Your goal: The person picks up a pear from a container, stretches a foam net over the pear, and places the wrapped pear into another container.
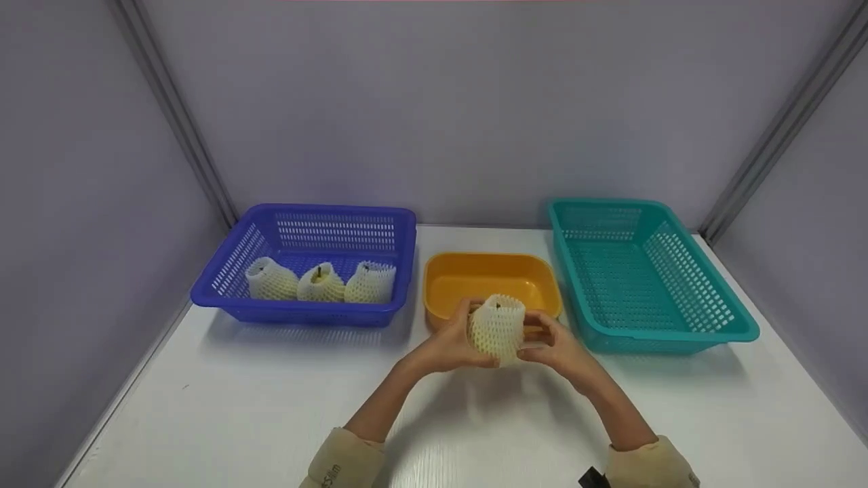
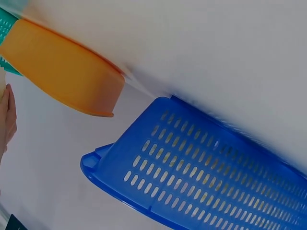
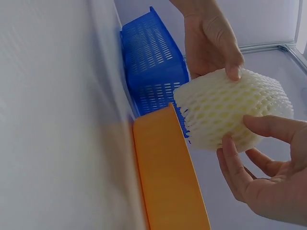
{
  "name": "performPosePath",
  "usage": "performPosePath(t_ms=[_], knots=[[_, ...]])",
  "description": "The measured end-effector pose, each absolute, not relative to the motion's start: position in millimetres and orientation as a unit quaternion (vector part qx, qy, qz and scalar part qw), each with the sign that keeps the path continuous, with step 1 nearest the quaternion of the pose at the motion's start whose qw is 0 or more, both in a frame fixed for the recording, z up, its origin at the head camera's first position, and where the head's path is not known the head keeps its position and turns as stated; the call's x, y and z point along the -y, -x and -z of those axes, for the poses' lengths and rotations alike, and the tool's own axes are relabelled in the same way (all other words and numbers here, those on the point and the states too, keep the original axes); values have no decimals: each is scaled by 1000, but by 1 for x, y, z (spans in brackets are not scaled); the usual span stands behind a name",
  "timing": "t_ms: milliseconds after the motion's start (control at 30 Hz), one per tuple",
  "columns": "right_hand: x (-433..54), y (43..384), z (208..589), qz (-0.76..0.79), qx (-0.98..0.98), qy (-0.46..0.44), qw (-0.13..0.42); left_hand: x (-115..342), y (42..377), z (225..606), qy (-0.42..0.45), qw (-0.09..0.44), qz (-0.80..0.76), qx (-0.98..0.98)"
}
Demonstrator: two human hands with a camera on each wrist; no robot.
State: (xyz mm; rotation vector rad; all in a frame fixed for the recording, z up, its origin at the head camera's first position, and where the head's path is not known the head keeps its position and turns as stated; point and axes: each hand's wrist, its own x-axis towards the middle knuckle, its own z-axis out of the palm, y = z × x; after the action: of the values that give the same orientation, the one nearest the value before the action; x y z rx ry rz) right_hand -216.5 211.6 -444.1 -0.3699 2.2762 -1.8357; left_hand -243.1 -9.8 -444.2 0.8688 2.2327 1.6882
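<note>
A pale yellow fruit, seemingly a pear, in a white foam net (image 1: 498,332) is held up between both hands, in front of the orange basin (image 1: 489,256). My left hand (image 1: 447,347) grips it from the left, its thumb pressing the net in the right wrist view. From the other side my right hand (image 3: 276,179) pinches the net between thumb and fingertips. The net's open end points up in the head view, with a dark stem inside. In the left wrist view only part of a hand (image 2: 7,115) shows at the left edge.
A blue basket (image 1: 305,313) at the left contains three more netted fruits (image 1: 271,279) in a row along its front. To the right of the basin stands a teal basket (image 1: 671,335). Pale partition walls (image 1: 475,115) enclose the white table (image 1: 237,407).
</note>
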Motion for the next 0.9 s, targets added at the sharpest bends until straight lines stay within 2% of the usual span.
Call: performPosePath(t_ms=[633, 733, 900], knots=[[-206, 220, 451, 622, -763, 172, 50, 9, 249, 452, -366, 8, -496, -788], [-206, 220, 450, 629, -755, 178, 46, 9, 249, 452, -357, 14, -510, -783], [-205, 220, 447, 624, -764, 161, 31, 11, 249, 450, -316, 61, -562, -762]])
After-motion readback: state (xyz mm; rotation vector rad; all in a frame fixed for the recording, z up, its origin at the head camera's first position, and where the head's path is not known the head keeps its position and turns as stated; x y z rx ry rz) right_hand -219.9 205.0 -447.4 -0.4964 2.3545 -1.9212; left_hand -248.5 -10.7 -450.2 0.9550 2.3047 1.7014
